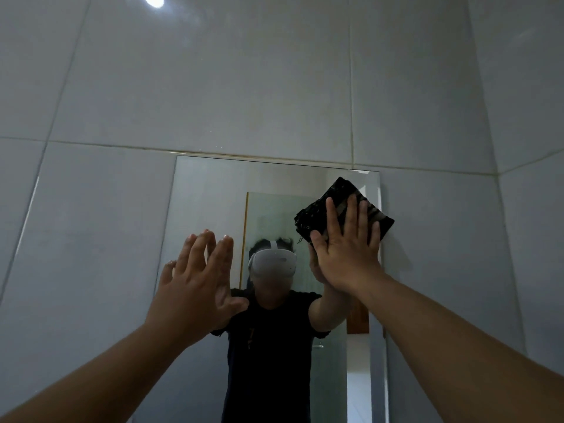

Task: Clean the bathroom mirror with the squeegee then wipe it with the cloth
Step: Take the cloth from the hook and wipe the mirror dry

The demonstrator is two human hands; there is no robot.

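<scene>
A tall frameless mirror [207, 190] hangs on the grey tiled wall in front of me. My right hand [348, 251] lies flat, fingers straight, pressing a folded dark cloth [317, 209] against the mirror near its upper right corner. My left hand [195, 282] is raised with spread fingers at the mirror's left side; I cannot tell whether it touches the glass. It holds nothing. No squeegee is in view.
Large glossy grey wall tiles [274, 87] surround the mirror, with a wall corner [500, 178] at the right. The mirror reflects a person in a dark shirt wearing a white headset, and a glass door behind.
</scene>
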